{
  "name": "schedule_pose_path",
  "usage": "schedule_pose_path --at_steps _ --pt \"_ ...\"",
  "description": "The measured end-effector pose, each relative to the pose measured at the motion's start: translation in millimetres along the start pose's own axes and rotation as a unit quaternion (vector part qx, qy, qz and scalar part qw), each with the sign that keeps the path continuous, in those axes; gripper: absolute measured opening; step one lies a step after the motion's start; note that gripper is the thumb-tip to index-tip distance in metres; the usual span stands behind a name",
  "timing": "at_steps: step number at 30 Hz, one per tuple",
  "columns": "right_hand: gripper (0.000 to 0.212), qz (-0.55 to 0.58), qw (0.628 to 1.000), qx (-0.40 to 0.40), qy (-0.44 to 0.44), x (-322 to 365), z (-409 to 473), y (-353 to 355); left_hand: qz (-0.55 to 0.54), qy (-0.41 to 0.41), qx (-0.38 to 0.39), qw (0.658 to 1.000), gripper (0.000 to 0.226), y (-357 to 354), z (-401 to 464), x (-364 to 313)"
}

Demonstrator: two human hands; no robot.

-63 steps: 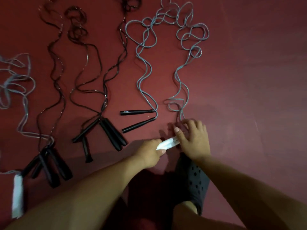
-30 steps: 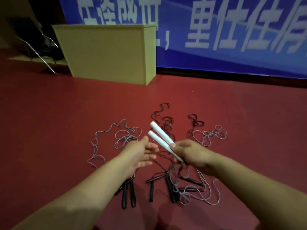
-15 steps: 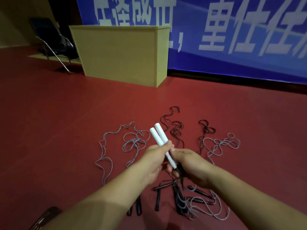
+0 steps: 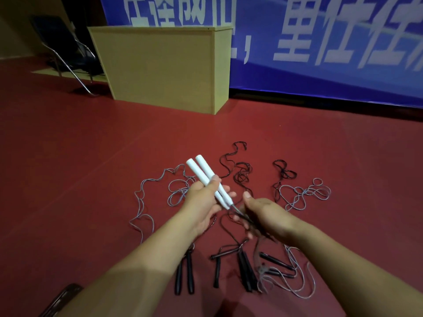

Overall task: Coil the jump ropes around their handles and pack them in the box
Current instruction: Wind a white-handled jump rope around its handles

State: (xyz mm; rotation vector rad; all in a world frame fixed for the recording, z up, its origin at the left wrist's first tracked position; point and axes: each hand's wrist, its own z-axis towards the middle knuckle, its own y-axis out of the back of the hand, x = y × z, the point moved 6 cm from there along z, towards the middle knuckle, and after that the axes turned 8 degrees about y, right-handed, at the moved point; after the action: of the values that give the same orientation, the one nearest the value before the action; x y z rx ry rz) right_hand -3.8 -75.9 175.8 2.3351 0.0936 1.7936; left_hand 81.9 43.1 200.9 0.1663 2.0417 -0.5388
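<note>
Left grip point(image 4: 203, 200) holds white handles point(image 4: 207, 179), right grip point(image 4: 263, 213) pinches their rope above black-handled ropes point(image 4: 245, 271) strewn beneath.

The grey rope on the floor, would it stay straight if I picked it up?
Probably not. The grey rope lies in loose squiggles and loops, so it likely flops and dangles. It looks thin, so probably light. Its loops might snag the black ropes beside it.
</note>
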Motion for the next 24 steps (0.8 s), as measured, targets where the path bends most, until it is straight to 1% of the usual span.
schedule_pose_path --at_steps 2,4,6,9,10,12,13,14,15,16,18,20,21,22,23,24 --pt "0.065 -0.058 0.998 -0.02 0.01 -2.6 -1.1 9.3 -0.009 -0.025 -0.046 0.999 0.015 16.7 6.5 -7.9" --pt "0.068 -0.031 0.999 -0.01 -0.016 -7.8 -4.0 12.6 0.028 -0.048 -0.078 0.995 0.014 34.9 11.3 -13.6" --pt "0.072 -0.032 0.999 0.004 -0.017 -8.9 -3.1 15.1 0.089 -0.072 -0.083 0.99 0.012 43.6 12.4 -17.3" --pt "0.068 -0.176 0.984 -0.008 0.017 3.0 -2.3 18.7 0.17 -0.137 -0.092 0.971 0.012 42.5 12.5 -27.1" --pt "0.065 -0.238 0.97 -0.019 0.034 5.5 -1.1 22.2 0.22 -0.167 -0.105 0.955 0.012 41.8 12.5 -31.2" --pt "0.064 -0.36 0.93 -0.042 0.057 9.6 0.2 29.4 0.338 -0.221 -0.126 0.906 0.013 39.5 9.9 -39.3" --pt "0.065 -0.393 0.916 -0.054 0.065 10.4 1.4 32.9 0.382 -0.235 -0.128 0.884 0.015 39.7 9.3 -41.0" --pt "0.065 -0.404 0.909 -0.069 0.072 12.5 0.6 36.4 0.413 -0.235 -0.121 0.872 0.015 39.2 8.1 -40.6" --pt "0.064 -0.4 0.909 -0.083 0.08 14.7 -0.2 38.9 0.433 -0.221 -0.098 0.869 0.014 38.9 8.4 -38.4" --pt "0.061 -0.384 0.914 -0.093 0.091 17.5 -2.5 39.7 0.448 -0.194 -0.058 0.871 0.012 37.8 8.5 -32.6" --pt "0.053 -0.32 0.935 -0.105 0.116 25.6 -9.8 35.6 0.476 -0.11 0.067 0.87 0.011 31.1 4.6 -13.6" --pt "0.049 -0.247 0.953 -0.106 0.138 30.6 -15.8 28.5 0.495 -0.022 0.201 0.845 0.017 22.2 -10.2 7.7" --pt "0.052 -0.228 0.957 -0.097 0.15 31.8 -17.6 24.7 0.505 0.006 0.246 0.827 0.023 18.1 -19.0 14.6" --pt "0.057 -0.227 0.956 -0.086 0.162 33.5 -18.9 20.6 0.512 0.024 0.271 0.815 0.026 14.8 -26.4 18.7" --pt "0.06 -0.232 0.954 -0.077 0.171 34.9 -19.7 17.0 0.512 0.032 0.28 0.811 0.027 12.8 -30.5 20.7" --pt "0.06 -0.229 0.955 -0.075 0.174 35.5 -19.8 15.7 0.503 0.035 0.281 0.817 0.028 11.2 -33.3 20.6"
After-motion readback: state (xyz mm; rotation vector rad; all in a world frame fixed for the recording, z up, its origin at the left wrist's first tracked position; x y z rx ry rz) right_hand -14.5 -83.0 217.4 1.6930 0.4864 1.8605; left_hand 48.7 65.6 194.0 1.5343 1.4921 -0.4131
